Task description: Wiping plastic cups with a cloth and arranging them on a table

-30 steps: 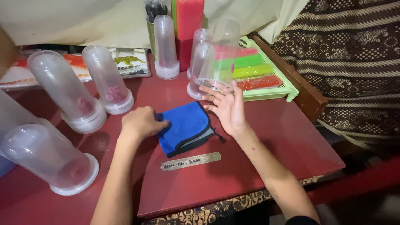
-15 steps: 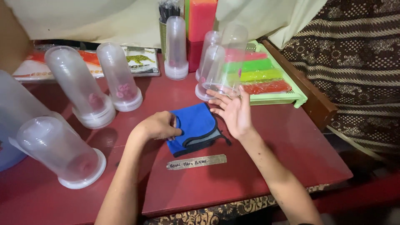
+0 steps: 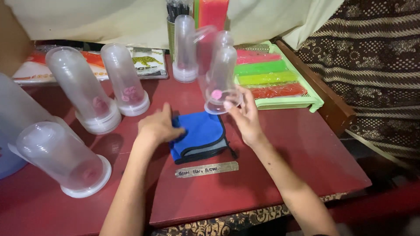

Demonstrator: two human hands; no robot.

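A red table [image 3: 280, 175] is bearing several clear plastic domes, the largest one [image 3: 61, 159] lying at the left. A green tray [image 3: 302, 101] of coloured bars is sitting at the far right. A blue pouch [image 3: 199, 135] is lying at the middle, the left hand [image 3: 158, 126] pressing on its edge, fingers curled. The right hand [image 3: 246, 119] is apparently gripping a raised clear dome [image 3: 221, 83] by its rim. A paper strip [image 3: 207, 169] is lying just below the pouch.
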